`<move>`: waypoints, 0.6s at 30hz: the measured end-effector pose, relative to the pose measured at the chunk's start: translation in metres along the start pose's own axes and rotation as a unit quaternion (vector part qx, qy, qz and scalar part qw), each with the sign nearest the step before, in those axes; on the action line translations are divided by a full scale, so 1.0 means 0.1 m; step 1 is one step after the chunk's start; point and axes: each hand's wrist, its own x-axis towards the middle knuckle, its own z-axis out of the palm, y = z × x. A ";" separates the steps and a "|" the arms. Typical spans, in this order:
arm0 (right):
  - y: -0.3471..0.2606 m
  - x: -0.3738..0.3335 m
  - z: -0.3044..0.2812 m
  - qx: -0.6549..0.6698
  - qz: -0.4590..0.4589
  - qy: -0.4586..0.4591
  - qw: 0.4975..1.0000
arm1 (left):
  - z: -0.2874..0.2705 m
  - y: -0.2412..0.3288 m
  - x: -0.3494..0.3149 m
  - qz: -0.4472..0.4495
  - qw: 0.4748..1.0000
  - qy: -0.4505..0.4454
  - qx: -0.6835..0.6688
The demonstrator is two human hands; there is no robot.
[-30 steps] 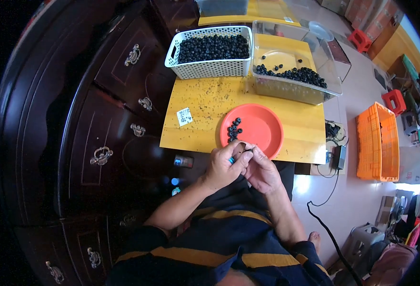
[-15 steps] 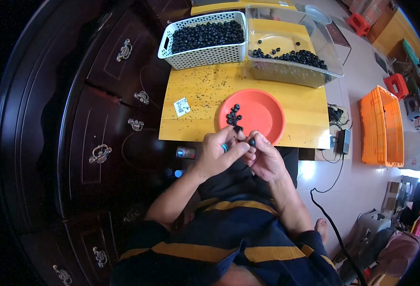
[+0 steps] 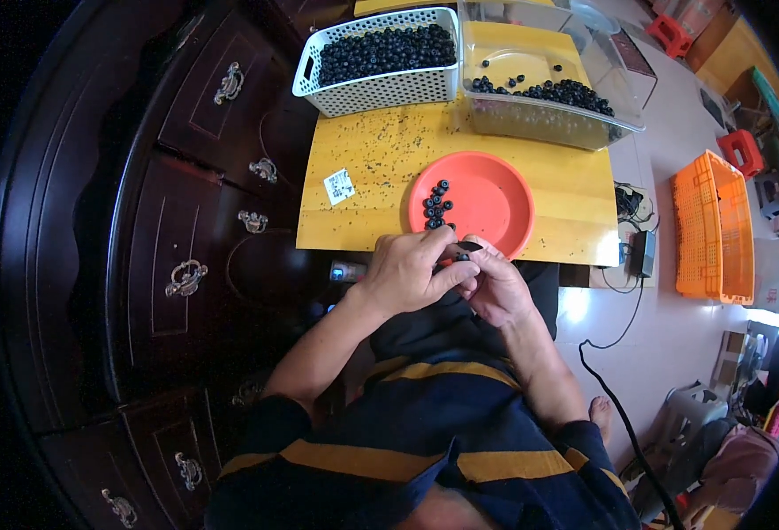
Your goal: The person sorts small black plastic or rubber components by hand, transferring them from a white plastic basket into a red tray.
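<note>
Both hands meet just over the near edge of a red plate [image 3: 504,199]. My left hand [image 3: 412,269] is closed, with thumb and fingertips around a small round black part [image 3: 462,258]. A thin dark pointed piece [image 3: 469,246], perhaps a blade, sits between the thumb and fingers of my right hand [image 3: 500,287], against that part. The fingers partly cover both pieces. Several similar black ring-shaped parts [image 3: 436,210] lie in a cluster on the plate's left side.
A white perforated basket [image 3: 389,99] full of black parts stands at the back of the yellow table [image 3: 363,221]. Right of it is a clear plastic bin [image 3: 548,128] with more parts. Dark crumbs and a printed white label [image 3: 339,186] lie on the table. An orange crate [image 3: 712,230] stands at the right.
My left hand has rolled over the part, its back now turned up more. The dark pointed piece now shows above the part at my right hand. The view has shifted slightly.
</note>
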 end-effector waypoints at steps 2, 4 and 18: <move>0.00 0.01 -0.02 0.011 0.006 0.009 1.000 | 0.03 -0.04 0.00 0.010 1.000 0.008 0.012; 0.00 0.01 -0.03 0.023 0.014 0.013 1.000 | 0.03 -0.06 0.00 0.009 1.000 0.007 0.020; 0.00 0.03 0.14 0.042 0.032 0.089 0.995 | -0.14 0.07 0.00 -0.033 0.999 0.006 -0.040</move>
